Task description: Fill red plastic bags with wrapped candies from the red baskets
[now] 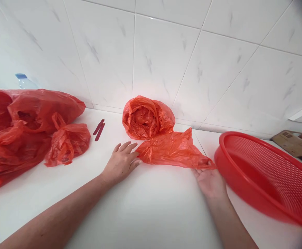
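A thin red plastic bag (168, 150) lies spread out on the white counter in front of me. My left hand (121, 160) rests at its left end, fingers stretched out and the fingertips touching the plastic. At the other end, my right hand (210, 181) is palm up with its fingers reaching under the bag's edge; the fingertips are partly hidden by the film. Right behind the flat bag sits a rounded, bunched red plastic bag (147, 117) with crumpled film showing inside its opening. Whether the two bags are joined is unclear.
A red mesh basket (249, 186) stands close beside my right hand. On the left are a small knotted red bag (69, 143), larger red bags (44, 107) and two dark red strips (99, 130). Behind are a blue-capped bottle (23, 81), cardboard (293, 141) and a tiled wall (163, 58).
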{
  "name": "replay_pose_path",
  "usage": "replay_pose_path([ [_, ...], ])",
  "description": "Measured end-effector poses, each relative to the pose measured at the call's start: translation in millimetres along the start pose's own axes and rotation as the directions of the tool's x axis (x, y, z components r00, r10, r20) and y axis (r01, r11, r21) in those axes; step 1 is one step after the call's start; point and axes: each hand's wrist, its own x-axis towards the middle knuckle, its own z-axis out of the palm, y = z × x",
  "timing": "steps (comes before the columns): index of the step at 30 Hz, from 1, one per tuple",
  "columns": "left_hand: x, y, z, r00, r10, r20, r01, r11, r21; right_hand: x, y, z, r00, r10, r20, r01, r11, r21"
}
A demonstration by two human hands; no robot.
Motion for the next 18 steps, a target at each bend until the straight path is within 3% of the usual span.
replay_pose_path([
  [4, 1, 3, -2, 0.992, -0.107, -0.064, 0.109, 0.994, 0.031, -3, 2, 0, 0.997, 0.039, 0.064, -0.039, 0.999, -0.009],
  [7, 2, 3, 0, 0.979, -0.205, -0.022, 0.205, 0.979, -0.001, -8, 3, 2, 0.985, 0.080, 0.152, -0.060, 0.990, -0.131],
  [10, 2, 1, 4, 0.961, -0.277, 0.023, 0.278, 0.953, -0.123, -20, 4, 13, 0.937, 0.169, 0.306, -0.069, 0.947, -0.313],
  [14, 2, 2, 10, 0.937, -0.349, 0.028, 0.340, 0.890, -0.304, -43, 7, 29, 0.860, 0.260, 0.440, 0.087, 0.774, -0.627],
  [18, 2, 10, 13, 0.903, -0.428, -0.021, 0.368, 0.798, -0.477, -62, 16, 29, 0.905, 0.283, 0.317, 0.109, 0.566, -0.817],
])
